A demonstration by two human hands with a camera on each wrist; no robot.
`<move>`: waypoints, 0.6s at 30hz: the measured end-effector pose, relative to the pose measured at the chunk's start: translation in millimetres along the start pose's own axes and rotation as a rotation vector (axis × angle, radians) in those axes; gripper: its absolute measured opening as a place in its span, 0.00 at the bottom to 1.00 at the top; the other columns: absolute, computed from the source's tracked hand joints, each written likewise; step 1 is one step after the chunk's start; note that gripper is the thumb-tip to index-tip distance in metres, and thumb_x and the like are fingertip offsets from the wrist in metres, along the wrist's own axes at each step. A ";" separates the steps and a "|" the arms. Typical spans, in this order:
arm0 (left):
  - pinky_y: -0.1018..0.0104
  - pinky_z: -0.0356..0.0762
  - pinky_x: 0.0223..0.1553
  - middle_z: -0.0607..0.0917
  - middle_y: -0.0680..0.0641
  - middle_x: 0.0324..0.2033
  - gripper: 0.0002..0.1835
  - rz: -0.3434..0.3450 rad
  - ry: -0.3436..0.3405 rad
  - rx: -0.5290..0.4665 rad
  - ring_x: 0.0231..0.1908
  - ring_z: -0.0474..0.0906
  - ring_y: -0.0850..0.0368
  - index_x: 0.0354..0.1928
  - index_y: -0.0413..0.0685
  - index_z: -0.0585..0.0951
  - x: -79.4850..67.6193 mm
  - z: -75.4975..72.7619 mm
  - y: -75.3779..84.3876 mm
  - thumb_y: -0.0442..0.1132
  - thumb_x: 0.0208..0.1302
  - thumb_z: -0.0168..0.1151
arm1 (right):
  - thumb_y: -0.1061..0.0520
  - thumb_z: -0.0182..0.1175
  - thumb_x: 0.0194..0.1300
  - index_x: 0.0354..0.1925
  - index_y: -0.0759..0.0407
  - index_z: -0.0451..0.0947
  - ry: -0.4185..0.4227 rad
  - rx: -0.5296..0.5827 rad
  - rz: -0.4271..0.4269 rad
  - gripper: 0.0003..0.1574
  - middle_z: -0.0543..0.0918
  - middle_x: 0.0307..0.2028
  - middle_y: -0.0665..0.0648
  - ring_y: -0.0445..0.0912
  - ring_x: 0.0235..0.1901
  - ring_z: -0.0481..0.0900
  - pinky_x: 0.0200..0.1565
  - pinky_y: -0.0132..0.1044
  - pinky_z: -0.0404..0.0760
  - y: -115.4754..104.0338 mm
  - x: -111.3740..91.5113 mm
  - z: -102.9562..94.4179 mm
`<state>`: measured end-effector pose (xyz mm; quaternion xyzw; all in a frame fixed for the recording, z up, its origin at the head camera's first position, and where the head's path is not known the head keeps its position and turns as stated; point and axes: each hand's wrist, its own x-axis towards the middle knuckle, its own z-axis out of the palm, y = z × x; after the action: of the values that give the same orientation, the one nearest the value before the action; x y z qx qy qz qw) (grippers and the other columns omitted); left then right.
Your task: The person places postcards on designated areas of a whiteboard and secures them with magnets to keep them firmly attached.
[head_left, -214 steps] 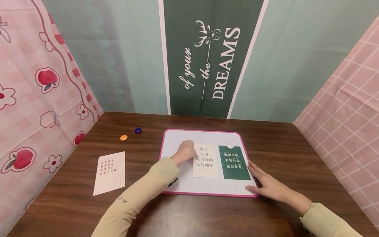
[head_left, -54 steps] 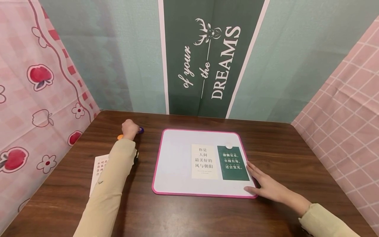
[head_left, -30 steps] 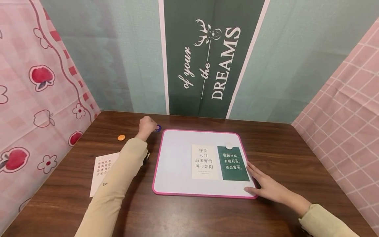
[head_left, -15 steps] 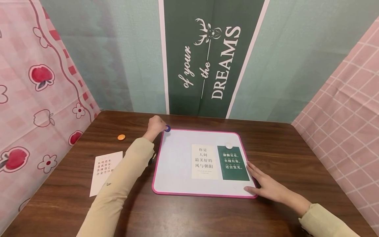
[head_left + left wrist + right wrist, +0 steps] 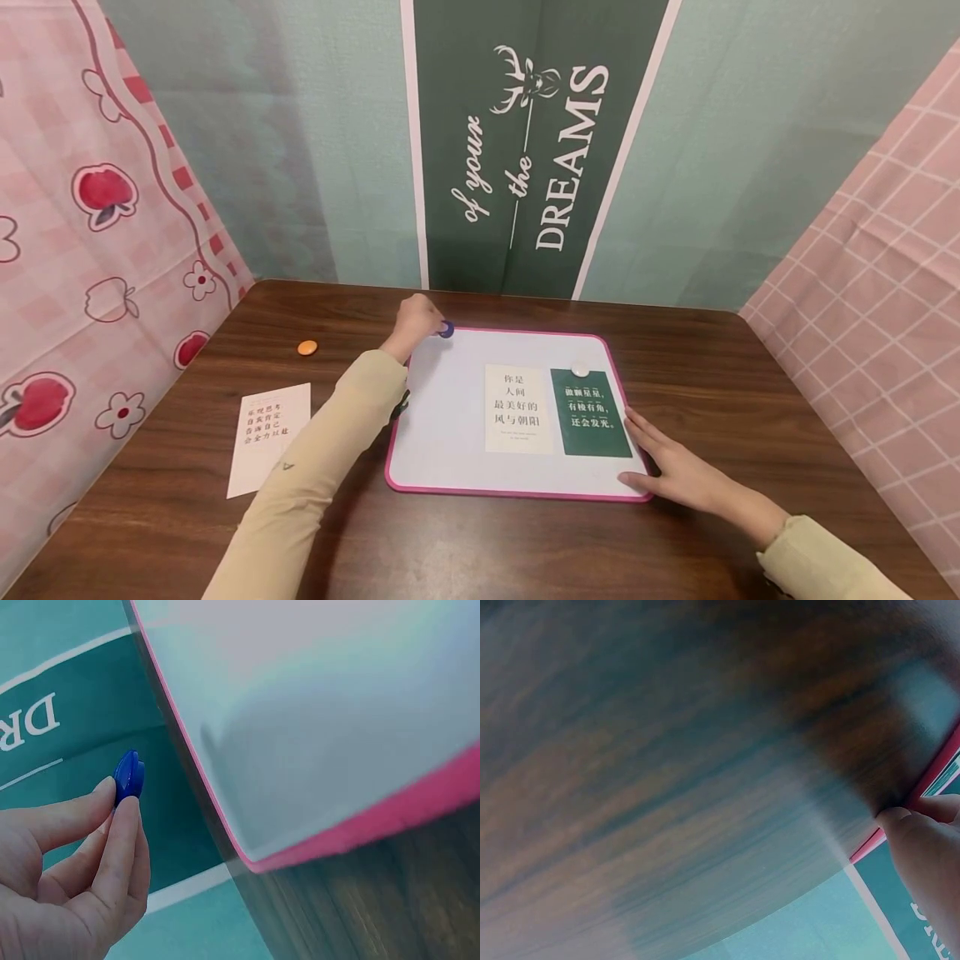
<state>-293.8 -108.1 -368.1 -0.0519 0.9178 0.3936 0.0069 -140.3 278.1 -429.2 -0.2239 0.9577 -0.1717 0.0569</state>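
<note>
Thumb and fingertips of my left hand (image 5: 417, 320) pinch a blue round magnet (image 5: 129, 778), held over the far left corner of the whiteboard (image 5: 442, 433) in the head view. The pink-rimmed whiteboard lies flat on the table. On it are a cream card (image 5: 517, 440) with printed characters and, to its right, a dark green card (image 5: 596, 442). A white round magnet (image 5: 580, 369) sits at the green card's top edge. My right hand (image 5: 682, 472) rests at the board's right edge, fingers extended along the rim and thumb over the lower right corner.
An orange round magnet (image 5: 307, 347) lies on the wooden table (image 5: 465, 550) left of the board. Nearer, a white card (image 5: 258, 442) with printed characters lies partly behind the left sleeve. Fabric hangings stand behind the table and on both sides.
My left hand left the cream card, picked up the blue magnet at the table's far left and carried it rightward to over the board's corner. The right hand stays at the board's edge.
</note>
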 end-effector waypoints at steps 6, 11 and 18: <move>0.61 0.77 0.39 0.84 0.40 0.32 0.09 0.023 -0.018 -0.001 0.33 0.80 0.49 0.36 0.35 0.83 -1.8 6.3 6.5 0.31 0.52 0.66 | 0.34 0.59 0.53 0.65 0.69 0.55 -0.005 0.005 0.003 0.56 0.53 0.67 0.65 0.59 0.62 0.60 0.54 0.56 0.66 -0.6 0.0 -0.3; 0.61 0.77 0.40 0.84 0.40 0.33 0.09 0.020 -0.038 -0.034 0.34 0.79 0.49 0.36 0.35 0.83 -4.0 11.7 13.3 0.30 0.52 0.65 | 0.34 0.59 0.53 0.65 0.69 0.55 -0.004 0.004 0.004 0.56 0.54 0.67 0.65 0.59 0.62 0.61 0.54 0.56 0.66 -0.4 0.1 -0.1; 0.62 0.77 0.38 0.84 0.41 0.31 0.06 0.039 -0.039 -0.018 0.32 0.78 0.51 0.34 0.36 0.84 -8.4 19.6 23.8 0.30 0.52 0.66 | 0.34 0.60 0.53 0.65 0.69 0.55 -0.003 0.002 0.007 0.56 0.54 0.67 0.65 0.59 0.61 0.61 0.54 0.56 0.67 -0.2 0.2 0.1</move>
<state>-288.4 -76.9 -364.0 -0.0262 0.9146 0.4031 0.0167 -140.4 277.8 -429.3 -0.2209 0.9582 -0.1721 0.0594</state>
